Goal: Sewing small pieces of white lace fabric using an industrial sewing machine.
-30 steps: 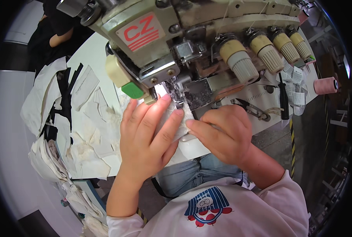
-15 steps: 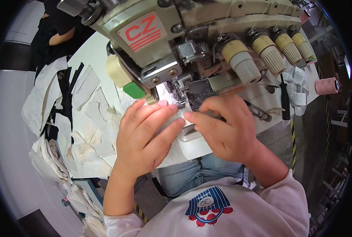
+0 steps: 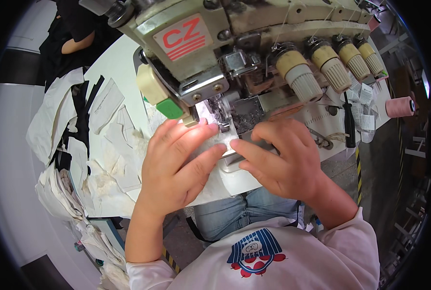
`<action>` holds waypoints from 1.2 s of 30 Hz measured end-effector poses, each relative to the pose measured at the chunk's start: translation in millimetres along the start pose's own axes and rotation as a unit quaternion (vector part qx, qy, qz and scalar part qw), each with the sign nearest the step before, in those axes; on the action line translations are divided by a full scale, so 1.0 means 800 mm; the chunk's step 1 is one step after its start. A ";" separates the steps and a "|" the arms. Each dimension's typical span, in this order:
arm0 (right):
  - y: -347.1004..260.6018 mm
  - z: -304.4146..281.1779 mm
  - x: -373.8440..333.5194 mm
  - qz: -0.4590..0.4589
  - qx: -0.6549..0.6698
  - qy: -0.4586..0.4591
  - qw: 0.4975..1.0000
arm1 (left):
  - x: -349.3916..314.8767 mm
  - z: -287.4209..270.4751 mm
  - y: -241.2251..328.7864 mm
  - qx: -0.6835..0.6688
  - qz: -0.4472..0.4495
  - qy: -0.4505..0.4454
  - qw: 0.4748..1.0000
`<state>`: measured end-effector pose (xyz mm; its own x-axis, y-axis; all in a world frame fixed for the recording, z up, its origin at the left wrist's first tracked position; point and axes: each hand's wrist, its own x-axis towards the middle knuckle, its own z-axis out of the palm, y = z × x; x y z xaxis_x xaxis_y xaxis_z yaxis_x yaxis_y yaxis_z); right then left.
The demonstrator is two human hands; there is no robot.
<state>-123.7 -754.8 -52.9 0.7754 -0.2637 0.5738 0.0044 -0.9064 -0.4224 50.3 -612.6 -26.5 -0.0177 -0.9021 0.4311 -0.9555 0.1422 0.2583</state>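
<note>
A small piece of white fabric (image 3: 219,141) lies under the lit needle area of an overlock sewing machine (image 3: 179,67), just in front of the presser foot (image 3: 224,127). My left hand (image 3: 172,166) rests on the fabric with its fingers spread, fingertips beside the foot on the left. From the right, my right hand (image 3: 288,157) reaches in; its index fingertip touches the fabric's near right edge, close to my left thumb. The other right fingers are bent and apart, with nothing seen in them. Both hands cover parts of the fabric and the machine bed.
White and black cloth pieces (image 3: 80,125) cover the table's left side. Thread tension knobs (image 3: 302,84) line the machine's right. Beyond them are a black-handled screwdriver (image 3: 349,123), white labels (image 3: 368,108) and a pink thread cone (image 3: 400,107). Another person's arm (image 3: 77,44) shows at the far left.
The machine appears slightly farther right and lower in the picture. Both hands keep nearly the same pose on the fabric, with the right hand shifted slightly right.
</note>
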 end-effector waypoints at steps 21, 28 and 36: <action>-0.017 0.019 -0.030 0.051 0.101 0.019 0.993 | 0.023 -0.012 -0.030 -0.047 -0.033 -0.006 0.998; -0.050 0.050 -0.044 0.153 0.184 -0.163 0.957 | 0.008 -0.026 -0.019 0.076 -0.066 0.079 0.992; -0.059 0.029 -0.011 0.296 0.481 -0.268 0.781 | -0.038 -0.043 0.015 -0.011 -0.117 -0.031 0.993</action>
<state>-115.7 -702.2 -54.4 0.9728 -0.1336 -0.1894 -0.1832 0.0571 -0.9814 49.1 -569.7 -6.7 0.1861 -0.9346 0.3031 -0.9288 -0.0668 0.3645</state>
